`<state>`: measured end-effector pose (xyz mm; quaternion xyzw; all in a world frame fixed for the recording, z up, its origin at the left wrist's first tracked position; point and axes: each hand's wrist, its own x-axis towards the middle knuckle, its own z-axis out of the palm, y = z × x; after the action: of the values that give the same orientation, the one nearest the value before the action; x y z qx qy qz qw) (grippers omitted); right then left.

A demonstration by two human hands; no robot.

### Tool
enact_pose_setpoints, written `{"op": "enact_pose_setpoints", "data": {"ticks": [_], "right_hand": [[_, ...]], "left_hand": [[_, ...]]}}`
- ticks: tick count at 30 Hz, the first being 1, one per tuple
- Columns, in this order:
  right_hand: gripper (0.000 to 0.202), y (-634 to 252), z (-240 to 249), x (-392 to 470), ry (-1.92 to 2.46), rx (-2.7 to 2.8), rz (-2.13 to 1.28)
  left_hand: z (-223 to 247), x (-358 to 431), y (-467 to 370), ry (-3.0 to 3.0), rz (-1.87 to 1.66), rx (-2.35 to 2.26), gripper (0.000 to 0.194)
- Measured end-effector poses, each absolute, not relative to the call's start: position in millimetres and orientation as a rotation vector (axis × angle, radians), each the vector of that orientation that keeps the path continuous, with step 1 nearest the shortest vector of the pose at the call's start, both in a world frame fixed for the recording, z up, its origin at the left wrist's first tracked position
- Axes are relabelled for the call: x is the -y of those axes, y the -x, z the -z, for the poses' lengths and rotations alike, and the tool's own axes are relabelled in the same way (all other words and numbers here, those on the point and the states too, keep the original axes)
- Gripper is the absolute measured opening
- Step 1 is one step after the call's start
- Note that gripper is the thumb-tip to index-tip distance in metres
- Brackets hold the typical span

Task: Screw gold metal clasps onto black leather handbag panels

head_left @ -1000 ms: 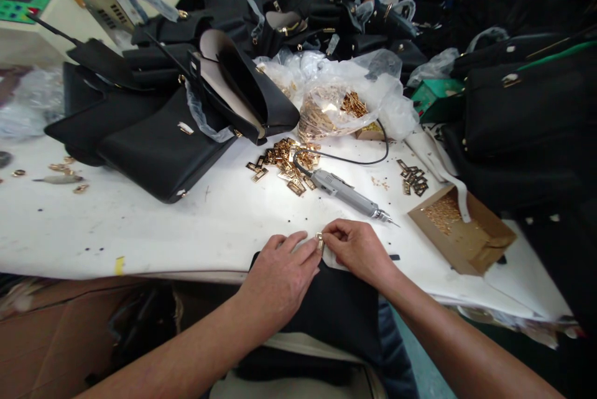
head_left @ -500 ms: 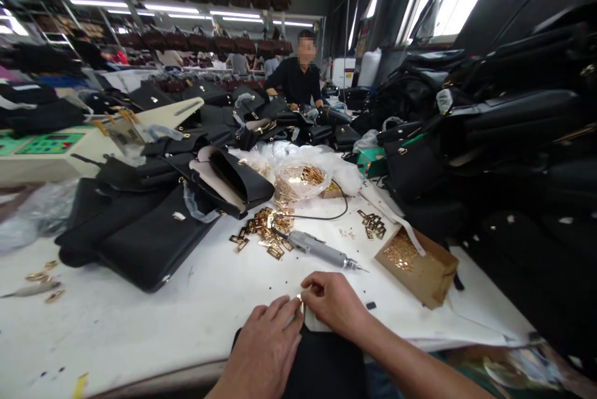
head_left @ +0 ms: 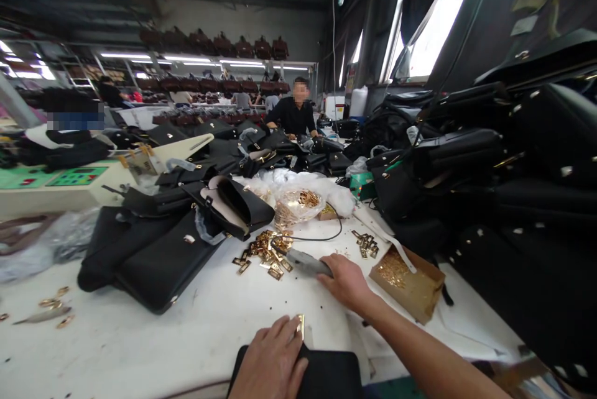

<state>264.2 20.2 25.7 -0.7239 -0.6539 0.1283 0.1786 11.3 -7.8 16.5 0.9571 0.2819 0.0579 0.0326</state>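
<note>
At the table's near edge, my left hand [head_left: 275, 358] presses down on a black leather piece [head_left: 333, 371], its fingertips at a small gold metal plate [head_left: 301, 327] on the piece's far end. My right hand [head_left: 346, 281] is wrapped round the front part of a grey electric screwdriver [head_left: 301, 260], whose tip is hidden by the hand. A black cable runs from the tool's back end. Just left of the tool lies a pile of gold metal plates [head_left: 268, 250].
A cardboard box [head_left: 420, 290] of small gold parts stands at right, near more gold plates [head_left: 366, 243]. Black bags [head_left: 163, 262] lie at left and are heaped at right. Plastic bags [head_left: 298, 200] sit mid-table. A person [head_left: 296, 113] is across the table.
My right hand has left the gold plate, moved forward and taken hold of the screwdriver. My left hand stays on the black piece. The view has tilted up.
</note>
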Motion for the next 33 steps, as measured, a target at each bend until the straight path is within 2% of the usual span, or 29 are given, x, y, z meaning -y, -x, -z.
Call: {"op": "enact_pose_setpoints", "data": {"ticks": [2, 5, 8, 11, 18, 33], "right_hand": [[0.025, -274, -37, -17, 1.911, 1.673, -0.604], [0.034, -296, -60, -12, 1.474, 1.235, -1.061], [0.036, -319, -78, -14, 1.116, 0.899, -1.186], [0.037, -332, -82, -28, 1.075, 0.678, -1.064], [0.046, -339, -53, -67, 1.365, 0.548, -0.539], [0.044, -337, -35, -76, 1.554, 0.626, -0.382]], "left_hand": [[-17, 9, -11, -2.931, -0.176, -0.875, 0.039], [-18, 13, -13, -2.895, -0.199, -0.929, 0.040], [-16, 16, -15, -2.875, -0.228, -0.964, 0.039], [-11, 18, -17, -2.878, -0.257, -0.983, 0.036], [-10, 16, -16, -2.922, -0.405, -0.930, 0.036], [-5, 12, -14, -2.900, -0.418, -0.903, 0.041]]}}
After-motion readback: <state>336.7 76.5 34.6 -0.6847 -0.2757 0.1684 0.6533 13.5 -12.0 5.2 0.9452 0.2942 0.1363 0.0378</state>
